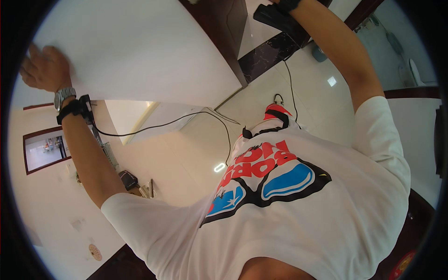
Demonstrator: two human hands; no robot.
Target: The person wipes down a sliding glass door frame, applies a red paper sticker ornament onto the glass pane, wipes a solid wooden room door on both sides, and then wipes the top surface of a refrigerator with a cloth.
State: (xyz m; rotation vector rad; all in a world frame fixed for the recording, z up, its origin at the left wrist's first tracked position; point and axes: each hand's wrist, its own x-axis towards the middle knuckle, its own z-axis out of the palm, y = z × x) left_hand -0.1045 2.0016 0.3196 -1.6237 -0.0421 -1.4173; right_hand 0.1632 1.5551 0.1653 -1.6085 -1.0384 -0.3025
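At the far upper left, my left hand (46, 67) is raised against a large white wall (149, 46). Its fingers look curled in, and whatever they may hold is hidden. A silver watch (64, 95) and a black strap with a small black box (84, 108) circle that wrist. My right arm (336, 42) reaches up past the top edge, so the right hand is out of sight. By the right wrist is a black device (275, 18) on a black band. A black cable (154, 128) runs from the left wrist box toward my body.
A dark brown door frame (224, 42) edges the white wall. Beyond it lies a black marble threshold (268, 56) on the glossy tile floor (322, 102). A second cable (291, 84) hangs on the right. Small items, including a black object (128, 179), sit at left below a framed opening (45, 148).
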